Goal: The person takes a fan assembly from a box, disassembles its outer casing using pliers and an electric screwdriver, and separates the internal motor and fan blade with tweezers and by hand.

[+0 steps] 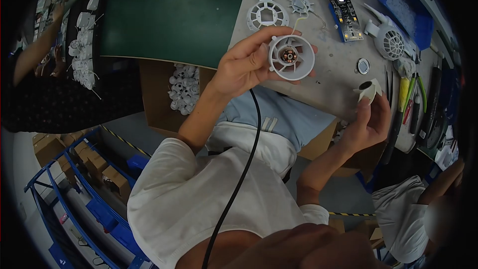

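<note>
My left hand point(244, 65) is closed around a white round fan housing point(304, 72), gripped at its left side and rim. Copper motor windings point(289, 56) show in the housing's middle, and a thin pale wire rises from its top. Over to the right, my right hand point(371, 122) pinches a small white fan impeller point(369, 91) with a dark round hub. The impeller is apart from the housing. Close above the housing lie a white ring-shaped grille with a bracket point(268, 3) and a small spoked white part point(301, 5) with wires.
A lit circuit board point(343, 12), a white handheld fan body point(391, 42), a small round disc point(363, 66) and pliers point(412, 89) lie on the grey table. A blue bin point(406, 10) stands behind. Left are a green mat point(169, 15) and a box of white parts point(184, 89). Other people sit nearby.
</note>
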The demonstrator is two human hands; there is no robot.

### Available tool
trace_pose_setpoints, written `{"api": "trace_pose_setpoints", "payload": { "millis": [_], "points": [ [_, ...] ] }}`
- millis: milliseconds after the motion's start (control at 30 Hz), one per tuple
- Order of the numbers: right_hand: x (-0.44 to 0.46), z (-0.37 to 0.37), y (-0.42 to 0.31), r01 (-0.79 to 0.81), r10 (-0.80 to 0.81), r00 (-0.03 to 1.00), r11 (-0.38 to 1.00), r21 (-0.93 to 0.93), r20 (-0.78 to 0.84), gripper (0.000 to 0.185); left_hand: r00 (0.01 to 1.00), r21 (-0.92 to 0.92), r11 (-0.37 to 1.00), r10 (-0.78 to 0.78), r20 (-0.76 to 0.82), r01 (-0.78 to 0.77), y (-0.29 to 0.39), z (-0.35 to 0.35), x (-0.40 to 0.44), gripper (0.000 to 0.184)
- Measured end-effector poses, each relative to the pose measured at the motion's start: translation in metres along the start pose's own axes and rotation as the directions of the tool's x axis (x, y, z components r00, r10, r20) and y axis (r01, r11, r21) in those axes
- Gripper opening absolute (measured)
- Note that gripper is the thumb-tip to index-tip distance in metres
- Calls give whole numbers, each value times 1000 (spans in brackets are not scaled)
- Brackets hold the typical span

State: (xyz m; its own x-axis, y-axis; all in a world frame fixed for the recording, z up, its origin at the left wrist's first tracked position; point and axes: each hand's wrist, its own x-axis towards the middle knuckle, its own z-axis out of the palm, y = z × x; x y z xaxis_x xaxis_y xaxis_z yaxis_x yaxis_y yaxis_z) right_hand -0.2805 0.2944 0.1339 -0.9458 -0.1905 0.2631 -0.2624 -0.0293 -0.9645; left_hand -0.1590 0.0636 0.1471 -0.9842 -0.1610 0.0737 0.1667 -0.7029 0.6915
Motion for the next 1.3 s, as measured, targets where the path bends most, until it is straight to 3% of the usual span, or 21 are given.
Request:
{"api": "trace_pose_setpoints", "payload": {
  "millis": [200,233,300,433,667,700,767,833,867,1067,1300],
  "points": [
    [-4,7,-5,-1,1,1000,1000,27,25,35,999,-7,1000,-28,-16,28,1,1,1,66],
    [-6,10,-6,-1,0,1000,1000,25,24,35,1000,-25,1000,-10,21,10,1,-1,1,57],
    [-12,18,-10,9,-20,996,990,140,83,38,998,-46,999,7,58,-5,0,-2,0,50],
    [-21,35,-23,0,-33,981,986,165,192,44,1000,-47,999,-9,5,9,-2,-3,-3,50],
    [-14,57,-42,45,-84,987,964,263,137,40,999,11,1000,3,-43,-3,-2,3,-3,49],
    [-13,59,-46,33,-73,986,966,255,148,39,999,8,1000,3,-42,-3,-3,3,-4,49],
    [-9,61,-52,25,-67,985,969,247,160,38,994,232,972,65,-89,-43,-5,2,-6,50],
    [-6,62,-57,19,-31,959,999,45,283,36,993,308,948,99,-67,-73,-7,4,-1,56],
    [-5,62,-56,23,-35,958,999,45,285,36,991,381,919,125,-45,-99,-8,5,1,62],
    [-3,59,-64,38,39,923,981,-190,383,34,988,382,921,123,-89,-80,-5,16,2,65],
    [3,54,-61,84,-19,897,988,-128,441,32,985,368,918,168,-25,-148,-9,13,2,60]
  ]
}}
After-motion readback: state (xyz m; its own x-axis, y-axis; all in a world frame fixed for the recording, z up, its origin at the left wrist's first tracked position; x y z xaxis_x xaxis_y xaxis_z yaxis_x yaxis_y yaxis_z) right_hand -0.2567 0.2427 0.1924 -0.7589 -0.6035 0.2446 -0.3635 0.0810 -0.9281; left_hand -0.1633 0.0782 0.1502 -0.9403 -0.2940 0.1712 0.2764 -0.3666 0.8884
